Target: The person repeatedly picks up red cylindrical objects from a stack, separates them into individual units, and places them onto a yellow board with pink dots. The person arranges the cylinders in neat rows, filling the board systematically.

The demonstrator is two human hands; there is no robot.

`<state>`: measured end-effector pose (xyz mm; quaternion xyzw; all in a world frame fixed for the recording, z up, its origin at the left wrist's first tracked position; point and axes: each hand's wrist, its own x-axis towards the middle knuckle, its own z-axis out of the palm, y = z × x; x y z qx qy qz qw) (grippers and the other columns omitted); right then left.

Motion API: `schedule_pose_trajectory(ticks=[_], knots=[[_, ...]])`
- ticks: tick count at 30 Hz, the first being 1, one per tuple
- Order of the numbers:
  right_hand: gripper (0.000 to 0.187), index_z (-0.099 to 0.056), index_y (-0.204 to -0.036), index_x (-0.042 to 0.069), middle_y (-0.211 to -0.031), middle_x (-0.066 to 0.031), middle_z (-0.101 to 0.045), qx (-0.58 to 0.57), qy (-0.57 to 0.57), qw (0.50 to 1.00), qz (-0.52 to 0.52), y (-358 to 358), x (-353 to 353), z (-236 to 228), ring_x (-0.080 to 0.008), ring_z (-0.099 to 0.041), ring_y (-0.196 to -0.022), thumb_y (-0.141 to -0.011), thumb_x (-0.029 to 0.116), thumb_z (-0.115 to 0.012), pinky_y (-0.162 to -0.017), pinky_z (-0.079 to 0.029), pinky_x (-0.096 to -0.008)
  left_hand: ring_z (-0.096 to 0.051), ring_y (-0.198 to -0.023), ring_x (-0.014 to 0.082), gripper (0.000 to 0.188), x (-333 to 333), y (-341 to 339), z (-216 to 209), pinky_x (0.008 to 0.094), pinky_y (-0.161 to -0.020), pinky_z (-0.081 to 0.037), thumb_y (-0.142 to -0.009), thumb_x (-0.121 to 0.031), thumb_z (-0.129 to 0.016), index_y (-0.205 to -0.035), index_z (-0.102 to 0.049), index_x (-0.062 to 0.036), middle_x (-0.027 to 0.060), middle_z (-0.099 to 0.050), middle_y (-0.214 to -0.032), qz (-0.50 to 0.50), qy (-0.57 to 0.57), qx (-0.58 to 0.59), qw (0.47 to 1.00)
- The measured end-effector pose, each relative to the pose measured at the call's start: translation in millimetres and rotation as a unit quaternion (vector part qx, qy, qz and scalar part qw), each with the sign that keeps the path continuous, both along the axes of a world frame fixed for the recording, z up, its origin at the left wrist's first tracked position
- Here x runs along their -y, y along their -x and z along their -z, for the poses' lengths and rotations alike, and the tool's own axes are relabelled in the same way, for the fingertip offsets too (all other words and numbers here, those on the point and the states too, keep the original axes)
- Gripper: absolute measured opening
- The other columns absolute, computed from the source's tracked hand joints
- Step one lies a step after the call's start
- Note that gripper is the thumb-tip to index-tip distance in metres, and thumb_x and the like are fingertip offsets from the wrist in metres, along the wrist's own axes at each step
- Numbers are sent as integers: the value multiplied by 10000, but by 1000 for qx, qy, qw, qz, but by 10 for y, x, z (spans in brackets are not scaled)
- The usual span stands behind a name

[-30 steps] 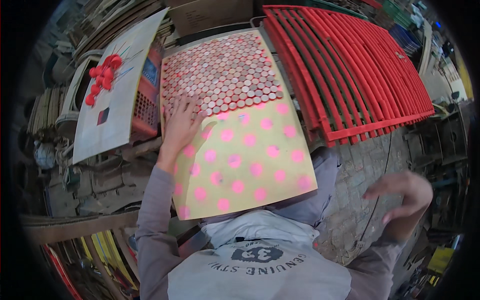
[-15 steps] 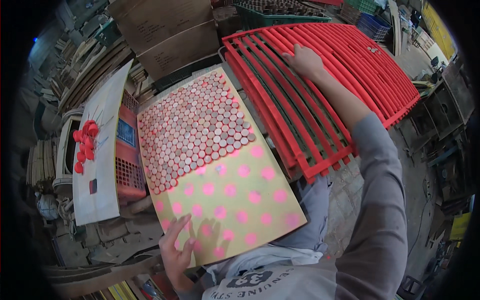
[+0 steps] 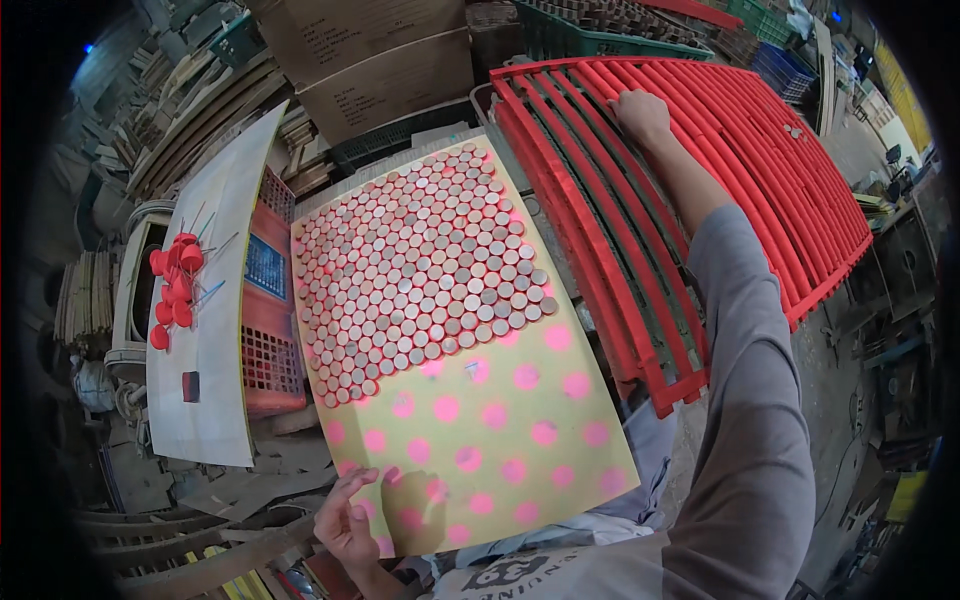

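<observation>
My right hand [image 3: 642, 116] is closed at the far part of a red slatted rack [image 3: 662, 398]. Its fingers rest by the long red rows of round pieces [image 3: 745, 170] that lie side by side there; whatever they grip is hidden. Nothing lies in my left hand [image 3: 350, 520], its fingers loosely bent and thumb apart, at the near left corner of a yellowish board [image 3: 590, 440]. Closely packed round wooden discs [image 3: 420, 260] with pale faces and red sides cover the board's far half. Pink spots show on its near half.
Left of the board, a white panel [image 3: 225, 380] carries red round pieces [image 3: 180, 262] with thin sticks, beside a pink plastic crate [image 3: 272, 365]. Cardboard boxes [image 3: 390, 90] and a green crate [image 3: 560, 38] stand behind. Stacked wood strips [image 3: 210, 125] lie far left.
The view has shifted, so the board and rack sit lower and further right. My right hand's fingers look more curled at the red rows. The left hand has drawn slightly toward the board's edge.
</observation>
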<state>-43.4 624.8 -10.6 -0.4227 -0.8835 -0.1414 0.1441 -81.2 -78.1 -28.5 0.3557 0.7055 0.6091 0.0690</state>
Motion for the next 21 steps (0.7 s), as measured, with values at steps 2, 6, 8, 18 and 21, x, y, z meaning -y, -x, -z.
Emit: schedule_pose_trajectory(ticks=[2, 6, 8, 18, 21], knots=[[448, -737, -935, 48, -951, -172, -735, -10, 12, 1000, -4, -26, -35, -35, -333, -723, -889, -965, 455, -553, -724, -580, -471, -651, -1069, 319, 319, -53, -4, -84, 493, -1029, -452, -1011, -228, -570, -1174, -605, 44, 221, -701, -1072, 19, -15, 1, 1000], [520, -707, -950, -4, -959, -231, -712, -31, 61, 998, -5, -152, -54, -133, -388, -701, -894, -981, 481, -522, -756, -564, -502, -652, -1063, 317, 319, 3, -81, -95, 482, -1008, -465, -1009, -235, -574, -1153, -613, 48, 217, -705, -1055, 11, -34, 24, 999], [546, -709, -939, -8, -986, -249, -704, -78, 77, 994, 7, -268, 61, -258, -402, -692, -919, -986, 498, -510, -769, -559, -504, -654, -1056, 316, 313, 21, -129, -82, 480, -1001, -469, -1009, -231, -573, -1151, -616, 45, 215, -706, -1049, 17, -38, 20, 999], [511, -685, -784, 10, -579, 70, -499, -201, 482, 801, -294, -797, 2342, -1248, -30, -451, -504, -997, 464, -585, -463, -366, -255, -590, -1189, 388, 439, -421, -345, -468, 492, -1007, -476, -855, -211, -754, -1218, -637, 6, 290, -550, -1329, 132, -86, -60, 986], [426, -696, -833, -37, -619, 63, -508, -75, 548, 739, -385, -1086, 3221, -1383, -16, -437, -610, -1000, 348, -619, -532, -379, -257, -549, -1238, 402, 621, -952, -259, -688, 487, -999, -480, -752, -264, -843, -1297, -627, -58, 264, -487, -1406, 183, -131, -174, 959]])
